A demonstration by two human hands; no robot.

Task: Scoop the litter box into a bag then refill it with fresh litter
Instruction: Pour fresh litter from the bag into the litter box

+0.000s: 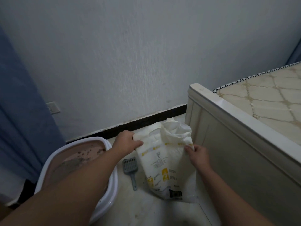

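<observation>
— What does the white plastic litter bag with yellow print (160,167) look like?

— It is a tall, soft sack, crumpled and open at the top, with yellow squares, fine grey text and a dark patch near its base. It stands on the pale tiled floor (146,211), its base toward the camera and its mouth leaning away toward the white wall (130,62), so its long axis runs roughly from near to far, tilted a little off upright.

— Where is it, taking the cream wooden bed frame (228,144) as the mark?

— Just to the left of the frame's end panel, nearly touching it. The small grey slotted plastic scoop (130,168) lies flat on the floor just left of the bag, handle toward the camera, slotted head toward the wall. Further left of the bed frame sits the rounded white-rimmed pink litter box (112,181), with grey clumps scattered on its pink bottom; the left forearm crosses over it.

— And the hands?

— The left hand (126,141) pinches the bag's upper left edge, fingers (138,143) curled on the plastic. The right hand (197,154) grips the upper right edge, fingers closed round a fold.

— Anything else?

— A blue curtain (19,111) hangs far left of the bed frame, and a patterned beige mattress (268,98) lies on the frame.
</observation>
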